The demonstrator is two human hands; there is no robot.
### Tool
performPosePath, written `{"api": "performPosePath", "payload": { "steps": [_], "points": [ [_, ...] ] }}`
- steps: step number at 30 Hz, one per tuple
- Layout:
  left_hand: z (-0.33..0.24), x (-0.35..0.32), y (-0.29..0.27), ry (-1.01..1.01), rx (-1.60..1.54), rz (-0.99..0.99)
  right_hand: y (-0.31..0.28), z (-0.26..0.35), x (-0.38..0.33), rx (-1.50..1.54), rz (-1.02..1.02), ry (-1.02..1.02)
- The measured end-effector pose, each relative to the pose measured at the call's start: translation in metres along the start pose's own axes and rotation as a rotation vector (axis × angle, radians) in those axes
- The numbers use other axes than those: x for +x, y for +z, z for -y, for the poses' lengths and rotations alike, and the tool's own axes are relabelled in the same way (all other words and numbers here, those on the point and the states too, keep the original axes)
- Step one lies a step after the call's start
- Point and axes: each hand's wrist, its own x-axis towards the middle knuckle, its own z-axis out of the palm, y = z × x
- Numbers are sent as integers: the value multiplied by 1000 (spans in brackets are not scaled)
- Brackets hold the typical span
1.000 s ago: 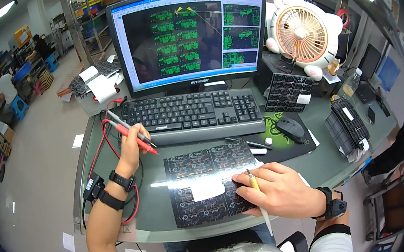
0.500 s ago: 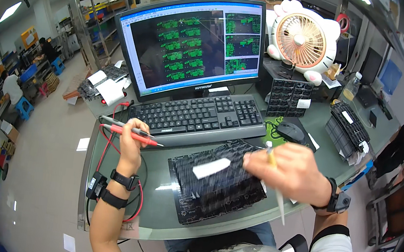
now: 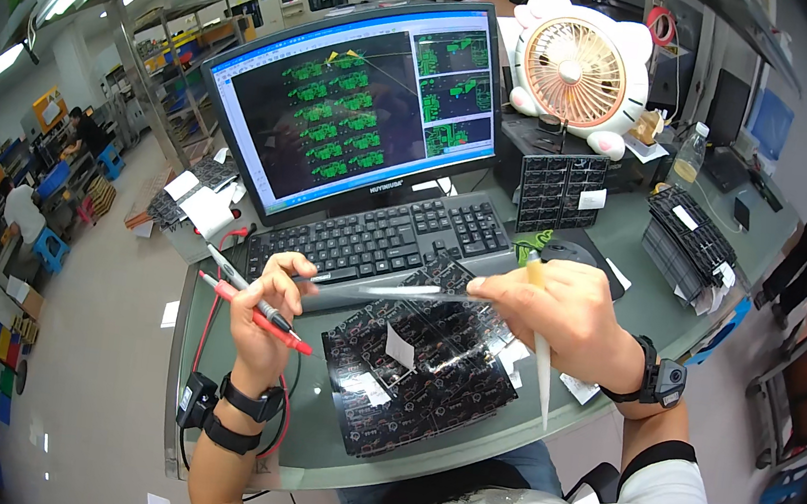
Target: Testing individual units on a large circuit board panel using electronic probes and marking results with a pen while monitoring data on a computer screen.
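Observation:
My left hand (image 3: 265, 314) grips two test probes, a red probe (image 3: 260, 311) and a grey-and-black probe (image 3: 238, 274), while its upper fingers stretch toward a circuit board panel (image 3: 348, 292). That thin panel is held nearly edge-on above the desk, with a white label on it. At the panel's right end, my right hand (image 3: 572, 318) pinches it between thumb and forefinger. The same hand also keeps a tapered white pen-like tool (image 3: 542, 370) with a yellowish part, pointing down. Below lie black circuit board panels (image 3: 438, 377) with white paper labels.
Behind the panels are a keyboard (image 3: 374, 248) and a monitor (image 3: 340, 113) with green board layouts. A mouse (image 3: 565, 252), an upright board panel (image 3: 552, 195), a cat-shaped fan (image 3: 577, 72), a bottle (image 3: 689, 154) and a board stack (image 3: 692, 237) stand right. Red leads (image 3: 209, 329) hang left.
The panel in my right hand has tilted from a blurred, label-up position to nearly edge-on, exposing the panels below. My left fingers have spread toward it. The view has shifted slightly.

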Motion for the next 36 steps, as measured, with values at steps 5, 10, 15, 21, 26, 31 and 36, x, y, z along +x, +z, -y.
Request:
{"api": "performPosePath", "payload": {
  "steps": [5, 10, 15, 21, 26, 31, 36],
  "points": [
    [-10, 3, 20, 62, 146, 22, 2, -7, 9, 124, -232, 148],
    [-28, 1, 49, 61, 13, 63, 26, -2, 29, 549, -251, 280],
    [-48, -1, 23, 166, -76, -342, 40, -13, 33, 852, -64, 366],
    [-60, -10, -46, -188, -177, -21, 78, -94, -6, 263, 368, 455],
    [-34, -21, -68, -332, 53, -129, 106, -110, -14, 766, 449, 738],
    [-23, -24, -53, -328, -740, 63, 77, -109, -13, 1274, 309, 1076],
    [-3, -35, -79, -446, -670, 51, 71, -105, -25, 1554, 162, 1206]
  ]
}}
